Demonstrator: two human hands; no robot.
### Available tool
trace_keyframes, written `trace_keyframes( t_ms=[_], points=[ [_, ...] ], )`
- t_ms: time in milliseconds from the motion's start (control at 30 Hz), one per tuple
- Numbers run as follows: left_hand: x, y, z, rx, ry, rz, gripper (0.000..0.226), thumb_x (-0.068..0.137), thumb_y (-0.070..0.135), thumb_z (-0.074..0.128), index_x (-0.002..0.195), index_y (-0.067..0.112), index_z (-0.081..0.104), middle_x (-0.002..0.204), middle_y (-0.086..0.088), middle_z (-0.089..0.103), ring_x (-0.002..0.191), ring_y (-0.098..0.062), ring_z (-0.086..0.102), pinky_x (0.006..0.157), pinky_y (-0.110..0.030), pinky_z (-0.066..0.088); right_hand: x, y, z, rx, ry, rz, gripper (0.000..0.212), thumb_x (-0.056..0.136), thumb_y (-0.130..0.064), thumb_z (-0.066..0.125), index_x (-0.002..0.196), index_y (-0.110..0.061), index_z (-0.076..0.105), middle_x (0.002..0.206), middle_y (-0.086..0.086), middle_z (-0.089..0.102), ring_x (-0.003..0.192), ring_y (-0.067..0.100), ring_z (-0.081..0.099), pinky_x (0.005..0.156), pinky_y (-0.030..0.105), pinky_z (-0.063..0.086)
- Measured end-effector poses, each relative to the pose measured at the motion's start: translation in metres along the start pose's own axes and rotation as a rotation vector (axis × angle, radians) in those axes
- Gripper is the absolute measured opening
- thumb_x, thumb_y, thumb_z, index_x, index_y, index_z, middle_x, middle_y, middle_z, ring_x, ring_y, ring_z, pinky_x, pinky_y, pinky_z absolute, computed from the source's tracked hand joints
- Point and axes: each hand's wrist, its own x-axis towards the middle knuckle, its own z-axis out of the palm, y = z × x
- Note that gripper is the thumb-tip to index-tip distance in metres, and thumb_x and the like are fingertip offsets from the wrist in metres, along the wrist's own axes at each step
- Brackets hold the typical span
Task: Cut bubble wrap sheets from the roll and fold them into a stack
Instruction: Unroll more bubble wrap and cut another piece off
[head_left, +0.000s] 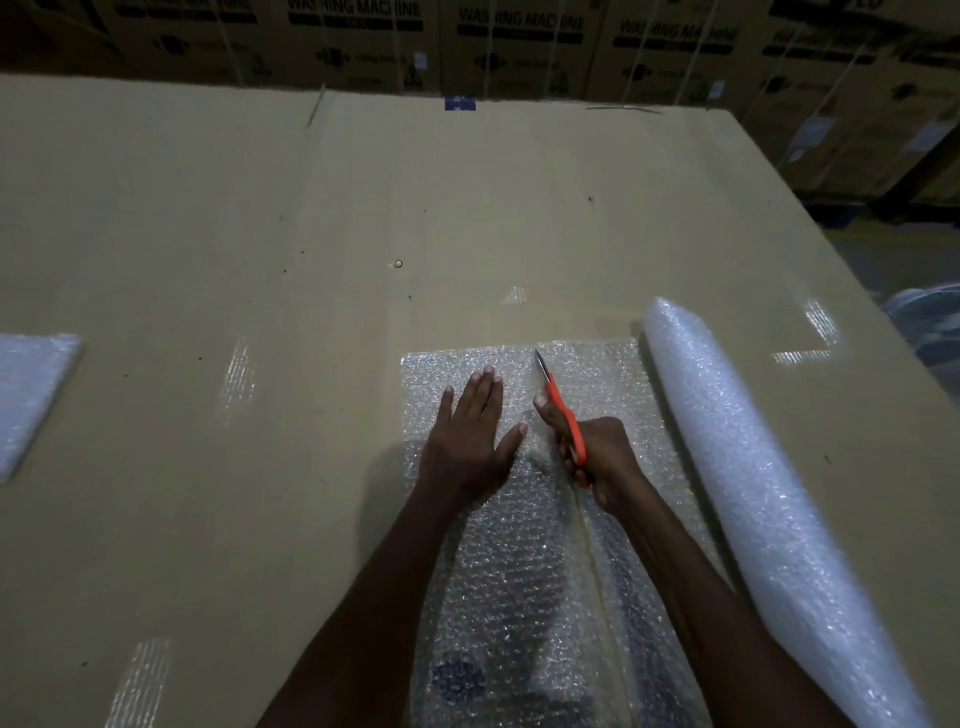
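Note:
A bubble wrap roll (748, 467) lies along the right of the cardboard work surface (260, 234). An unrolled bubble wrap sheet (498, 561) spreads left from it. My left hand (470, 434) rests flat on the sheet, fingers spread. My right hand (602, 457) grips orange-handled scissors (558, 410), blades pointing away along a cut line running up the sheet's middle. A slit shows behind the scissors toward me. A stack of folded bubble wrap (31, 395) sits at the far left edge.
Stacked washing-machine cartons (519, 47) line the back. Clear tape strips (236, 374) are stuck on the cardboard. The surface's right edge (852, 270) drops to the floor, where a dim rounded object (930, 317) shows.

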Motion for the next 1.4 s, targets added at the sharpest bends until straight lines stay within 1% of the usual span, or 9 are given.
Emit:
trace_keyframes(
  t_ms=[167, 367, 467, 600, 767, 1100, 1200, 1333, 1400],
  points=[
    [0.001, 0.0, 0.0, 0.008, -0.013, -0.004, 0.074, 0.103, 0.059, 0.017, 0.16, 0.013, 0.01, 0.168, -0.003, -0.001, 0.154, -0.012, -0.006, 0.125, -0.041, -0.006, 0.005, -0.007, 0.003, -0.044, 0.026, 0.008, 0.055, 0.073, -0.052, 0.087, 0.054, -0.008, 0.059, 0.046, 0.007, 0.05, 0.033, 0.013, 0.039, 0.037, 0.019, 0.028],
    [0.001, -0.001, 0.001, 0.008, 0.01, 0.005, 0.074, 0.103, 0.058, 0.021, 0.16, 0.011, 0.015, 0.168, -0.004, 0.004, 0.154, -0.013, -0.003, 0.125, -0.044, -0.001, 0.006, -0.004, 0.006, -0.019, 0.03, -0.003, 0.053, 0.074, -0.049, 0.087, 0.056, -0.007, 0.059, 0.045, 0.006, 0.05, 0.034, 0.013, 0.04, 0.038, 0.017, 0.028],
    [0.001, -0.001, 0.002, 0.013, 0.012, 0.008, 0.073, 0.103, 0.057, 0.021, 0.159, 0.011, 0.017, 0.168, -0.005, 0.007, 0.154, -0.014, 0.0, 0.125, -0.045, 0.001, 0.009, -0.007, 0.008, -0.013, 0.027, -0.007, 0.053, 0.072, -0.05, 0.087, 0.061, -0.006, 0.061, 0.05, 0.008, 0.051, 0.035, 0.013, 0.04, 0.037, 0.019, 0.029],
    [0.0, -0.002, 0.004, 0.024, 0.052, 0.023, 0.072, 0.104, 0.056, 0.024, 0.158, 0.008, 0.022, 0.167, -0.007, 0.011, 0.155, -0.017, 0.005, 0.125, -0.047, 0.005, 0.01, -0.008, 0.006, -0.024, 0.034, -0.002, 0.053, 0.074, -0.047, 0.088, 0.058, -0.006, 0.059, 0.048, 0.009, 0.049, 0.033, 0.014, 0.038, 0.036, 0.019, 0.027],
    [0.0, -0.002, 0.006, 0.036, 0.05, 0.021, 0.072, 0.104, 0.056, 0.023, 0.158, 0.009, 0.022, 0.167, -0.007, 0.012, 0.155, -0.017, 0.007, 0.125, -0.048, 0.007, 0.013, -0.011, 0.007, -0.015, 0.018, -0.016, 0.053, 0.074, -0.047, 0.088, 0.055, -0.006, 0.06, 0.048, 0.009, 0.05, 0.034, 0.015, 0.039, 0.037, 0.019, 0.029],
    [0.0, -0.002, 0.005, 0.039, 0.018, 0.01, 0.073, 0.104, 0.057, 0.021, 0.159, 0.01, 0.018, 0.167, -0.006, 0.008, 0.154, -0.015, 0.002, 0.125, -0.046, 0.004, 0.02, -0.013, 0.008, -0.017, 0.003, -0.012, 0.055, 0.073, -0.05, 0.088, 0.057, -0.005, 0.06, 0.047, 0.009, 0.05, 0.033, 0.014, 0.04, 0.036, 0.019, 0.029],
    [0.001, -0.002, 0.005, 0.038, 0.008, 0.009, 0.073, 0.104, 0.057, 0.022, 0.16, 0.011, 0.016, 0.168, -0.005, 0.005, 0.154, -0.015, -0.001, 0.125, -0.044, 0.0, 0.023, -0.013, 0.01, -0.019, 0.015, -0.02, 0.053, 0.071, -0.048, 0.089, 0.059, -0.004, 0.061, 0.049, 0.009, 0.051, 0.033, 0.014, 0.04, 0.036, 0.018, 0.029],
    [-0.001, -0.002, 0.006, 0.031, 0.046, 0.017, 0.072, 0.104, 0.057, 0.025, 0.159, 0.01, 0.019, 0.167, -0.005, 0.009, 0.154, -0.014, 0.002, 0.125, -0.043, 0.0, 0.02, -0.012, 0.009, -0.032, 0.029, -0.033, 0.052, 0.072, -0.044, 0.09, 0.057, -0.004, 0.06, 0.049, 0.011, 0.051, 0.033, 0.014, 0.04, 0.035, 0.019, 0.028],
    [-0.002, -0.001, 0.003, 0.018, 0.017, 0.016, 0.073, 0.104, 0.058, 0.022, 0.16, 0.012, 0.016, 0.168, -0.004, 0.006, 0.154, -0.013, -0.001, 0.125, -0.043, -0.001, 0.012, -0.013, 0.004, -0.06, 0.038, -0.05, 0.051, 0.073, -0.044, 0.089, 0.057, -0.003, 0.062, 0.05, 0.012, 0.053, 0.034, 0.016, 0.041, 0.036, 0.019, 0.029]
  ],
)
